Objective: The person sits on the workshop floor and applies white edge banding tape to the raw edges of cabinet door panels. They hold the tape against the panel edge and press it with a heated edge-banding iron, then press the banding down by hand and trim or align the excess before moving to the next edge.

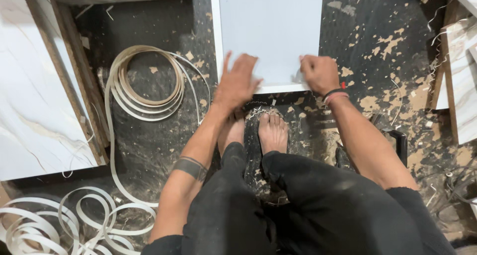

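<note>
A white panel (271,31) lies flat on the dark floor (149,145), running from the far edge down to just beyond the person's bare feet (258,130). The left hand (237,82) rests on the panel's near left corner, palm down, fingers spread and a little blurred. The right hand (319,73) is curled into a loose fist at the near right edge, pinching something small and pale against the panel; what it is cannot be told. A dark band (334,93) circles the right wrist. Left of the panel, a coil (146,81) of pale edge strip lies on the floor, and loose loops (59,220) of the same strip pile up at the near left. Marbled boards (35,86) lean at the left, and another board (462,81) stands at the right. Wood chips (382,46) litter the floor around the panel.
</note>
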Action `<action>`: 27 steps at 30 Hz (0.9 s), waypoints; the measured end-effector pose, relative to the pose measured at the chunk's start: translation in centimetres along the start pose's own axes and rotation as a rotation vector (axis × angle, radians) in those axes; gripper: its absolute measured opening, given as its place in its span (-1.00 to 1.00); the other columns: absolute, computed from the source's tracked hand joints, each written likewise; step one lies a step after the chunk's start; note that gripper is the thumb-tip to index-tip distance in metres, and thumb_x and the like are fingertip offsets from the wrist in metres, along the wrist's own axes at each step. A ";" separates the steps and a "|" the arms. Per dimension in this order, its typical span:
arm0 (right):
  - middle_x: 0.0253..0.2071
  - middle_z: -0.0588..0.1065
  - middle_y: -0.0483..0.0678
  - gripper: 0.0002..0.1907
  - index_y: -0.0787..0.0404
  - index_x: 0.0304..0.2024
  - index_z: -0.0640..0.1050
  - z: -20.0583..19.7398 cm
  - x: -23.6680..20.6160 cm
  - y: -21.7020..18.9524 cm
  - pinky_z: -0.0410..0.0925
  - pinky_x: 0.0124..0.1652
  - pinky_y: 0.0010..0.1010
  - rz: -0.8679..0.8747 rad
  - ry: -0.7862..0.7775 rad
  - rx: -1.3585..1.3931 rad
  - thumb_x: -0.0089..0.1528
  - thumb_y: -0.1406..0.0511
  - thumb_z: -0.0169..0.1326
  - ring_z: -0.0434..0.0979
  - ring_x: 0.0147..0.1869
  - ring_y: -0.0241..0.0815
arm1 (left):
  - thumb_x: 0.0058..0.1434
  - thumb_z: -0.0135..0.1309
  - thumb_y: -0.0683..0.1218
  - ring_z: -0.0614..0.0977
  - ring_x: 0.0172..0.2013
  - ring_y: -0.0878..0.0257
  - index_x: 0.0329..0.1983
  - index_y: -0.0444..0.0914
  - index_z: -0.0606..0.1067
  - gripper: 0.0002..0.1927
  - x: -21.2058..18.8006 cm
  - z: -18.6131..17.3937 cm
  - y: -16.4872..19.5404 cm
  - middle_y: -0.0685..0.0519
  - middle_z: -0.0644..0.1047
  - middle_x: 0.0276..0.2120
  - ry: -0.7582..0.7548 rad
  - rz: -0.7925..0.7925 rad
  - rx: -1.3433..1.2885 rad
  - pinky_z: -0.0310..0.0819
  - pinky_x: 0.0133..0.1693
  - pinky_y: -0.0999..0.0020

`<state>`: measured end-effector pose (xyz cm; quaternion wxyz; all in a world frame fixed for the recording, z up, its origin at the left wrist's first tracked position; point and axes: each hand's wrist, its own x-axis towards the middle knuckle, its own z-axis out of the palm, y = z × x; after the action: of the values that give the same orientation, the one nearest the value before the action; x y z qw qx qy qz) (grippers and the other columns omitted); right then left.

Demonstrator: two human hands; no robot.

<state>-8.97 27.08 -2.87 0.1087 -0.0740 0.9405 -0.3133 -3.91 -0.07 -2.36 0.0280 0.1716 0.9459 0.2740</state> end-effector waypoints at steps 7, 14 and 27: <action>-0.46 0.51 -0.01 -0.67 0.13 -0.39 0.52 3.5 -1.3 -3.7 0.20 -0.24 -0.07 -0.365 0.023 -0.422 0.45 0.20 -0.07 0.50 -0.35 0.07 | 0.39 0.13 0.06 0.31 0.45 -0.09 0.35 -0.40 0.27 -0.37 -1.2 6.7 1.7 -0.23 0.34 0.38 -0.019 0.430 0.395 -0.06 0.49 -0.16; -0.50 0.50 0.00 -0.63 0.13 -0.44 0.52 2.8 -1.4 -4.4 0.22 -0.22 -0.02 -0.336 -0.025 -0.412 0.44 0.15 -0.05 0.50 -0.36 0.07 | 0.22 0.12 0.09 0.29 0.40 -0.03 0.38 -0.39 0.31 -0.26 -5.0 3.1 -3.7 -0.19 0.38 0.31 -0.087 0.219 0.290 -0.12 0.45 -0.16; -0.56 0.53 0.09 -0.64 0.10 -0.46 0.63 7.6 0.2 -6.5 0.36 -0.48 -0.01 -0.513 -0.150 -0.294 0.28 0.10 -0.04 0.56 -0.49 0.16 | 0.30 0.01 0.01 0.32 0.40 0.03 0.26 -0.21 0.40 -0.52 -5.7 0.8 -2.9 -0.02 0.45 0.27 -0.090 0.188 0.415 -0.17 0.43 -0.27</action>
<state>-6.78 17.54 -4.89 0.0835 -0.3470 0.9157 -0.1847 0.63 -3.93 -4.78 0.0085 0.2729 0.9597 0.0670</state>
